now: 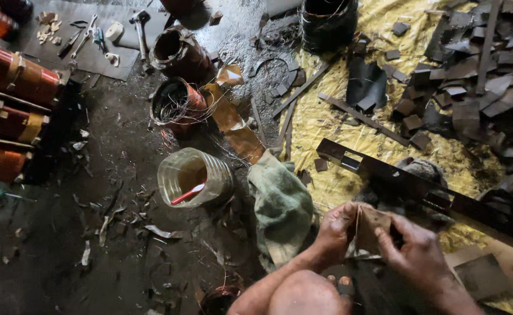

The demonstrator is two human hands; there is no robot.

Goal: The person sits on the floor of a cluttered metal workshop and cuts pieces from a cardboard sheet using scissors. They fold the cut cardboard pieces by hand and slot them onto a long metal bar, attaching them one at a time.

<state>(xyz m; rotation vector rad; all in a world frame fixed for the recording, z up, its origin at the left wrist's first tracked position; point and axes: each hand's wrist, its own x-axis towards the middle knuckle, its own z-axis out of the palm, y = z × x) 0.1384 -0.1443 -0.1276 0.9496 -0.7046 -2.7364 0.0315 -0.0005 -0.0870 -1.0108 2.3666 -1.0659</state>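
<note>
The person's 2 bare hands meet low in the head view, just right of centre, over a dirty workshop floor. The left hand (337, 227) curls its fingers around the left edge of a small brown sheet piece (372, 226), thumb and fingers closed on it. The right hand (415, 251) pinches the same piece from the right side, fingertips pressed on its face, so both hands are closed on it and it stands nearly upright between them. The person's knee (303, 294) shows below the hands.

Just left of the left hand lies a crumpled green cloth (281, 207). Beyond it stands a clear plastic jar (195, 176) tipped toward the camera, with a red-handled tool (188, 194) inside. Farther up the floor sit 2 copper wire coils (178, 104), with a strip of amber insulating film (233, 125) trailing from the nearer one toward the cloth.

Behind the hands a long dark metal bar (420, 186) with cut slots runs diagonally across a yellow sheet (326, 122). A heap of dark flat metal plates (472, 87) covers the upper right. At the left edge stand large wound coils (11, 76) in orange and red, and hand tools (87, 38) lie on a grey mat at the top left.
</note>
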